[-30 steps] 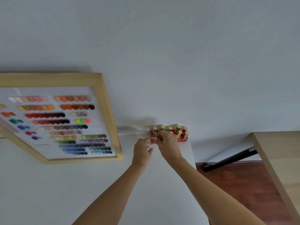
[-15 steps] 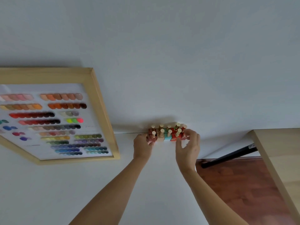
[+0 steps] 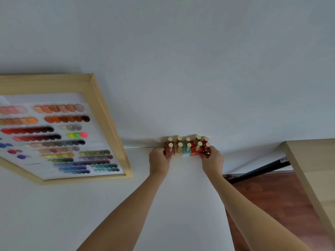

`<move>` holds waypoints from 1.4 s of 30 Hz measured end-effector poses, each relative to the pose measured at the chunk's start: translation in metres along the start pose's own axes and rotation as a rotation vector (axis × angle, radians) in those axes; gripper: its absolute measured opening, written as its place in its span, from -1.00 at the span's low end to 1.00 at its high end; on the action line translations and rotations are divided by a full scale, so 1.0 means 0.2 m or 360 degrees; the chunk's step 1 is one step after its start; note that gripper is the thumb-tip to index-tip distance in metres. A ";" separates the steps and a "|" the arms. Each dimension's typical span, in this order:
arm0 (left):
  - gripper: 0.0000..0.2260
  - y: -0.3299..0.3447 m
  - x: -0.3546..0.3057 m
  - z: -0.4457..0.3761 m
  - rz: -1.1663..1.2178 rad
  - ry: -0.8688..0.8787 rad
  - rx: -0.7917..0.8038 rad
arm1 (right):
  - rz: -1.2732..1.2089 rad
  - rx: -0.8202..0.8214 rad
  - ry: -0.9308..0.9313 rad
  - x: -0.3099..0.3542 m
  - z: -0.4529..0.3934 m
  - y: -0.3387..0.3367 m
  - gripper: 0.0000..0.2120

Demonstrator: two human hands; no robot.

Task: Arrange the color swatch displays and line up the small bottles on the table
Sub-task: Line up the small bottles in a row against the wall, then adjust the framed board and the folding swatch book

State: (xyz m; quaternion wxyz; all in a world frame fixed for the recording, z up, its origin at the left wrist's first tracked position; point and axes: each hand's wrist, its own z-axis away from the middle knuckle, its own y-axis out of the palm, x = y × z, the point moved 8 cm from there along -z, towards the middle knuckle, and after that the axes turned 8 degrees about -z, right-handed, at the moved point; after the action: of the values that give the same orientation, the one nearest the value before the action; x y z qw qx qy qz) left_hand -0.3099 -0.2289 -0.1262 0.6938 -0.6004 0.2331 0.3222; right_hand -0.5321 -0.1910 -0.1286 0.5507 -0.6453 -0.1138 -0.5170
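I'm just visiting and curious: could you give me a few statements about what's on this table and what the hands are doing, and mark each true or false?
1. The small bottles stand at the table's far edge by the wall. True.
2. The left hand and right hand flank the bottle cluster. True.
3. The bottles lie tipped on their sides. False: they stand upright, gold caps up.
4. The framed swatch display sits to the right of the bottles. False: it is to their left.
5. One front bottle is turquoise. True.
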 end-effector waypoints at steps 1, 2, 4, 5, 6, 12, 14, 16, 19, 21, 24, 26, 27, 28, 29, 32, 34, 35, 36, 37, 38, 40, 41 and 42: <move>-0.88 0.00 -0.01 0.00 -0.0011 0.0008 0.0013 | -0.0006 0.0020 -0.0008 0.00 0.00 0.00 -0.88; -0.88 0.00 -0.01 0.00 -0.0024 0.0015 0.0031 | -0.0014 0.0040 -0.0012 0.00 0.00 -0.01 -0.87; -0.86 0.00 -0.03 0.01 -0.0089 0.0019 0.0056 | -0.0022 0.0067 -0.0003 0.00 0.01 -0.02 -0.83; -0.84 -0.01 -0.03 0.02 -0.0138 0.0013 0.0062 | -0.0030 0.0070 0.0005 0.00 0.02 -0.03 -0.81; -0.81 -0.02 -0.04 0.04 -0.0187 0.0000 0.0069 | -0.0047 0.0072 0.0018 0.00 0.04 -0.05 -0.77; -0.68 -0.15 -0.11 0.23 -0.0394 -0.0030 0.0047 | -0.0120 0.0093 0.0065 0.05 0.18 -0.17 -0.57; -0.64 -0.20 -0.15 0.32 -0.0406 0.0002 0.0047 | -0.0113 0.0119 0.0023 0.10 0.24 -0.23 -0.60; -0.63 -0.26 -0.20 0.40 -0.0412 0.0058 0.0058 | -0.0106 0.0151 -0.0026 0.15 0.31 -0.29 -0.64; -0.65 -0.35 -0.28 0.54 -0.0399 0.0173 0.0072 | -0.0074 0.0185 -0.0118 0.24 0.43 -0.39 -0.72; -0.64 -0.42 -0.31 0.62 -0.0400 0.0232 0.0058 | -0.0050 0.0212 -0.0176 0.31 0.52 -0.44 -0.77; -0.59 -0.55 -0.33 0.73 -0.0402 0.0292 0.0034 | -0.0020 0.0243 -0.0256 0.39 0.65 -0.49 -0.88; -0.57 -0.65 -0.32 0.79 -0.0381 0.0300 0.0002 | -0.0027 0.0296 -0.0284 0.45 0.73 -0.50 -0.86; -0.56 -0.71 -0.31 0.81 -0.0373 0.0300 -0.0023 | -0.0030 0.0322 -0.0303 0.49 0.77 -0.50 -0.84; -0.56 -0.77 -0.30 0.84 -0.0368 0.0304 -0.0050 | -0.0032 0.0342 -0.0322 0.52 0.82 -0.49 -0.83; -0.56 -0.83 -0.29 0.87 -0.0364 0.0312 -0.0078 | -0.0035 0.0353 -0.0340 0.56 0.86 -0.49 -0.83; -0.55 -1.03 -0.20 0.95 -0.0357 0.0330 -0.0143 | -0.0028 0.0376 -0.0442 0.70 1.02 -0.43 -0.87; -0.57 -1.18 -0.11 1.01 -0.0347 0.0328 -0.0198 | -0.0027 0.0422 -0.0512 0.80 1.15 -0.35 -0.87; -0.58 -1.27 -0.06 1.04 -0.0345 0.0328 -0.0230 | -0.0043 0.0449 -0.0540 0.85 1.22 -0.31 -0.85; -0.59 -1.35 0.00 1.08 -0.0345 0.0328 -0.0259 | -0.0058 0.0473 -0.0567 0.90 1.29 -0.26 -0.83; -0.59 -1.43 0.07 1.12 -0.0349 0.0321 -0.0285 | -0.0062 0.0491 -0.0600 0.96 1.37 -0.21 -0.81; -0.59 -1.51 0.13 1.16 -0.0354 0.0311 -0.0306 | -0.0059 0.0496 -0.0629 1.00 1.44 -0.17 -0.80; -0.58 -1.67 0.29 1.24 -0.0359 0.0260 -0.0338 | -0.0059 0.0519 -0.0680 1.10 1.60 -0.07 -0.79; -0.57 -1.76 0.37 1.28 -0.0363 0.0228 -0.0349 | -0.0063 0.0534 -0.0693 1.14 1.68 -0.01 -0.80; -0.57 -1.85 0.46 1.33 -0.0374 0.0198 -0.0363 | -0.0064 0.0555 -0.0708 1.18 1.77 0.06 -0.81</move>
State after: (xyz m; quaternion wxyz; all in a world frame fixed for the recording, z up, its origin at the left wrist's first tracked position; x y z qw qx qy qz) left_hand 0.0043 0.0215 0.1066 0.6383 -0.7172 0.1658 0.2254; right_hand -0.2285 -0.0024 0.1026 0.6046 -0.6359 -0.3320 -0.3462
